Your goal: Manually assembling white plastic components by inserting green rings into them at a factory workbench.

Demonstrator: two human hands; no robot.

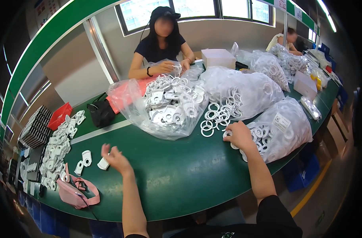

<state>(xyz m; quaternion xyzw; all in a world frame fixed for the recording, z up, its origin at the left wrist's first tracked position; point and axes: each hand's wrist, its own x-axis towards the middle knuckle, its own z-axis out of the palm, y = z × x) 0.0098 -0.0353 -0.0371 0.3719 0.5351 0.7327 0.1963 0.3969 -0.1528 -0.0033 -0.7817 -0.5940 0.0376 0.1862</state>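
Note:
My left hand [116,159] hangs over the left half of the table, its fingers apart. Just beside it lies a flat white plastic part [103,164], rounded at one end; whether the fingers touch it I cannot tell. Two similar white parts with round holes [86,158] rest farther left. At the mouth of a clear plastic bag [293,133], my right hand [241,135] has thumb and fingers closed around a white ring [227,133]. More white rings [262,137] fill the bag beneath and beside that hand. Loose rings [214,117] lie just beyond it.
Across the green table [169,174], a person in a dark cap handles white rings behind an open bag of white parts [169,107]. A pink pouch [75,192], a heap of white parts [55,154], a red bin [60,116] and a black bag [102,112] occupy the left side.

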